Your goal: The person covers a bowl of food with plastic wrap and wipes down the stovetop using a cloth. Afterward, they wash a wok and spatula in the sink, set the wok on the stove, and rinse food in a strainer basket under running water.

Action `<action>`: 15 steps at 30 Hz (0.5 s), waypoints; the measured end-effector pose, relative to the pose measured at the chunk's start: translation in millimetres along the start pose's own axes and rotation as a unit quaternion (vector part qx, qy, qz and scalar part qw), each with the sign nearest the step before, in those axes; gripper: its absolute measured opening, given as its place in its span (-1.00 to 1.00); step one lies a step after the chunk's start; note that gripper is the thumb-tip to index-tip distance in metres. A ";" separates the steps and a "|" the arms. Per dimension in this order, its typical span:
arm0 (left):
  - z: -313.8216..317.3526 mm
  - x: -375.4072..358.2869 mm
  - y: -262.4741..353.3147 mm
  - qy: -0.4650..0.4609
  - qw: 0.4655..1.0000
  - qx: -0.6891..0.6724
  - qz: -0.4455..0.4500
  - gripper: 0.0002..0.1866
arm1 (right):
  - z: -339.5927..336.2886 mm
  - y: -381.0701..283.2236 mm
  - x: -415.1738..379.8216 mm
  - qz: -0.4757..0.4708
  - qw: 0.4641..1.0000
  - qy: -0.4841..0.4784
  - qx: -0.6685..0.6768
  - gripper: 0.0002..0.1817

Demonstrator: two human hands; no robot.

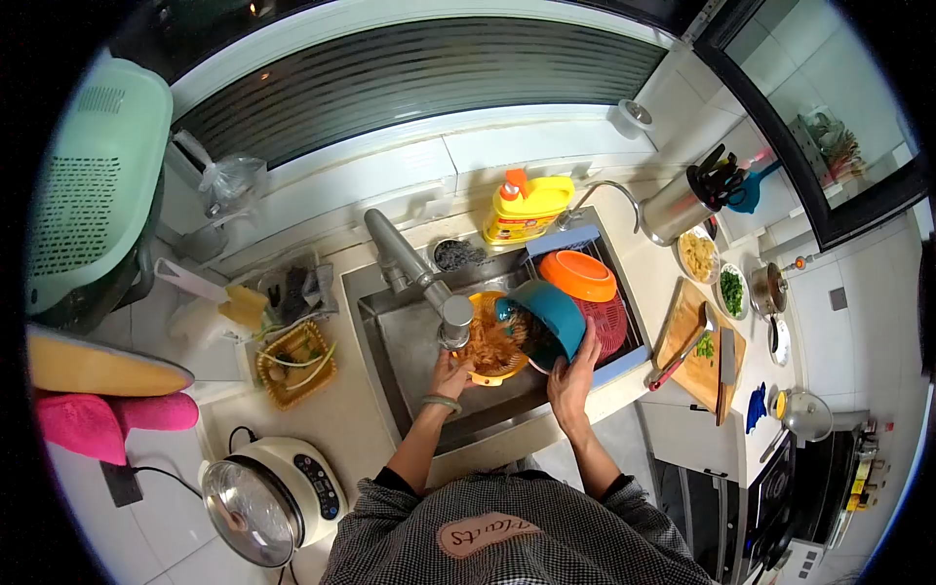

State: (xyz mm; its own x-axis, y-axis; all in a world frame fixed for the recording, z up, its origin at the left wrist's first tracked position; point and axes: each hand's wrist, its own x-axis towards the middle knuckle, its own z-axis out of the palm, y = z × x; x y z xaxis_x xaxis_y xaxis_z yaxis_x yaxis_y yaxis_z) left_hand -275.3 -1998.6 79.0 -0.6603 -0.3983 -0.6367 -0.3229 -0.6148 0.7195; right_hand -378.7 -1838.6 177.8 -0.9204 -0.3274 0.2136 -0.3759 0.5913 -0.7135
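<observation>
In the sink, a yellow basket point(489, 378) holds orange-brown shredded food point(487, 336). My left hand point(448, 376) grips its near left edge, below the grey faucet point(454, 317). To its right, a teal bowl point(558, 310) is tipped left, its mouth facing the basket and overlapping the basket's right side in this view. My right hand point(575, 372) is wrapped around the bowl's near right side. Behind the bowl, an orange bowl point(580, 276) lies upside down by a red colander point(611, 327).
A yellow detergent bottle point(529, 212) stands behind the sink point(390, 375). To the right, a cutting board point(682, 336) carries a spoon, a knife and chopped greens. A cream electric cooker point(278, 497) and a small woven basket point(295, 366) stand on the left counter.
</observation>
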 end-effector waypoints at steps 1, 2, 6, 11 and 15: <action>-0.7 0.9 -1.3 -0.013 1.000 -0.005 0.005 -0.29 | 0.6 -1.6 0.9 -0.037 0.999 0.019 -0.011 -0.14; -1.1 2.0 -2.8 -0.027 1.000 -0.009 0.009 -0.28 | 1.9 -3.9 2.4 -0.038 0.999 0.019 -0.011 -0.14; -0.3 0.6 -4.8 -0.038 0.999 -0.010 0.001 -0.25 | 5.0 -16.9 0.1 -0.081 0.995 0.020 -0.053 -0.12; -7.7 2.7 -13.1 -0.001 0.999 -0.017 0.031 -0.30 | 1.4 -22.8 -0.1 -0.046 0.998 0.019 -0.024 -0.07; -35.4 35.9 -17.2 0.083 0.931 0.283 0.216 -0.24 | 23.6 35.2 -10.4 0.015 0.990 0.011 0.141 -0.21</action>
State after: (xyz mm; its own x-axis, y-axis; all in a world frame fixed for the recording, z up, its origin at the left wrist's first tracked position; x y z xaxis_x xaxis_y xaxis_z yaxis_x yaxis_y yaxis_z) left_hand -269.4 -2026.4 33.9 -0.7126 -0.6538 -0.2544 -0.3878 0.0650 0.9194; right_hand -379.9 -1831.9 134.7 -0.9340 -0.2949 0.2016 -0.3062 0.3701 -0.8771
